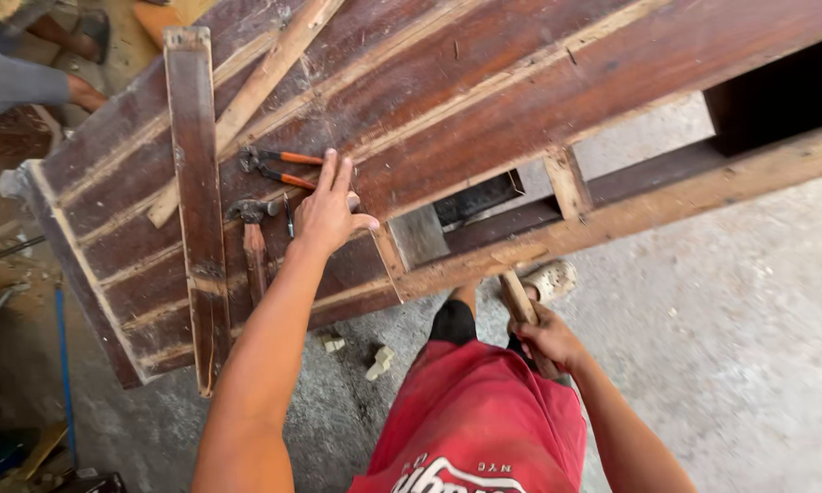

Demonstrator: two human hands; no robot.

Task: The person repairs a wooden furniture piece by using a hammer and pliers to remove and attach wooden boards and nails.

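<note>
The left hand lies flat, fingers spread, on the dark wooden panel, just right of the orange-handled pincers and hammer. The right hand, near and low, is clenched around a wooden handle.

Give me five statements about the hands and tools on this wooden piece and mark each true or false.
1. The left hand rests flat on the dark wooden panel. True.
2. The right hand is empty. False: it grips a wooden handle.
3. Orange-handled pincers lie beside the left hand. True.
4. The hammer lies on the concrete floor. False: it lies on the panel.
5. The left hand grips the hammer. False: the hammer lies untouched beside it.
</note>
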